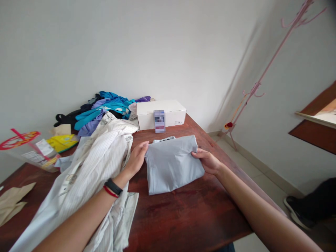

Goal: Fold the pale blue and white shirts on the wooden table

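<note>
Between my hands is a folded light-grey shirt (173,168), a neat rectangle with a bit of collar showing at its far edge. My left hand (137,157) pinches its far left corner, thumb and fingers together. On the right side, my right hand (206,160) grips the edge, the thumb on top and the fingers partly hidden by the cloth. The near part of the shirt hangs close to the table; whether it touches the wood I cannot tell. White striped shirts (105,164) lie loosely spread beside my left forearm.
A white box (161,113) stands at the wall, a small blurred-out packet (159,122) before it. Behind the shirts is a heap of blue, purple and black clothes (105,108). A plastic cup (39,154) stands left on the dark wooden table (183,213). A pink coat rack (256,87) leans into view right.
</note>
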Demonstrator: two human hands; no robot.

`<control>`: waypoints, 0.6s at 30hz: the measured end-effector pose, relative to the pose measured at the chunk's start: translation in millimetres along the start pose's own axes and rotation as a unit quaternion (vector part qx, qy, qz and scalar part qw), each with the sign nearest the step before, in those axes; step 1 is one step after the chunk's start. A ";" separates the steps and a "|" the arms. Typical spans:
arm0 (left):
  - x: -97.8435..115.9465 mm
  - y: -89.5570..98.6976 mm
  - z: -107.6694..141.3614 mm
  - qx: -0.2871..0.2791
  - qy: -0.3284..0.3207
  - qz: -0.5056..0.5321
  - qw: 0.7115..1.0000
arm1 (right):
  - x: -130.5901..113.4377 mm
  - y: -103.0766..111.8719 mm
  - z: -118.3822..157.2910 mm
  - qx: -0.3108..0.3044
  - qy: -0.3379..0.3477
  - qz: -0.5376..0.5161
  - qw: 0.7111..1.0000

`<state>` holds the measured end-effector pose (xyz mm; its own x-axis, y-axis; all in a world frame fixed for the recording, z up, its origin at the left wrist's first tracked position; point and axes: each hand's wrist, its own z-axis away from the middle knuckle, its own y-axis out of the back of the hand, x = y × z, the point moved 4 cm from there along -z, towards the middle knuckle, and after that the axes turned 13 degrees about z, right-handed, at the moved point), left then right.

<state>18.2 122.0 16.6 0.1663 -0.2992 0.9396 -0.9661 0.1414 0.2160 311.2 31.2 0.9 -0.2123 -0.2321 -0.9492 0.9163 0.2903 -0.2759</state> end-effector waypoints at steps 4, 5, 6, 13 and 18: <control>-6.4 6.1 -4.0 0.061 0.064 0.094 0.992 | -5.3 -2.8 10.7 -0.106 -0.002 0.036 0.994; -4.6 6.4 -3.4 0.062 0.048 0.086 0.993 | -5.7 -5.8 11.8 -0.132 -0.012 0.065 0.989; -1.3 5.6 -2.0 0.053 0.021 0.073 0.996 | -5.8 -9.2 11.8 -0.151 -0.019 0.091 0.984; 22.3 -10.9 12.6 -0.088 -0.109 -0.032 0.990 | -3.2 -27.4 -0.7 -0.166 0.003 0.145 0.975; 20.6 -23.7 19.1 -0.213 -0.133 -0.088 0.964 | 0.2 -28.1 -1.2 -0.177 -0.013 0.188 0.966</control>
<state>40.8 94.5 25.8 0.2080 -0.5778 0.7892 -0.7500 0.4238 0.5079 285.0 24.1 8.4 0.1249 -0.0709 -0.9896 0.7525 0.6569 0.0479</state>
